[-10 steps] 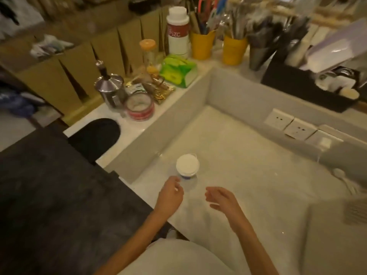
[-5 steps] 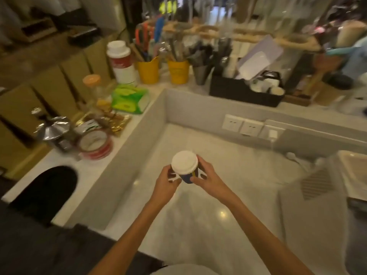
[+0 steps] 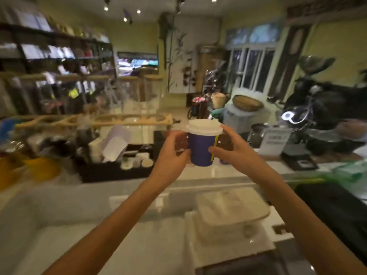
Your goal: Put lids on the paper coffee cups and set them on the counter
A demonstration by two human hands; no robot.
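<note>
A blue paper coffee cup (image 3: 200, 150) with a yellow stripe carries a white plastic lid (image 3: 204, 127). I hold it upright in the air at arm's length, above the raised counter (image 3: 248, 171). My left hand (image 3: 170, 153) grips its left side and my right hand (image 3: 232, 149) grips its right side, thumb up by the lid's rim. The cup's base is partly hidden by my fingers.
A black organiser tray (image 3: 111, 167) with small cups and paper sits on the raised counter to the left. A sign stand (image 3: 275, 138) and a scale (image 3: 299, 161) stand to the right. A white lidded box (image 3: 230, 211) lies on the lower worktop below my arms.
Both hands took the lidded cup off the lower worktop and lifted it up and forward over the raised counter. The view swung upward into the shop.
</note>
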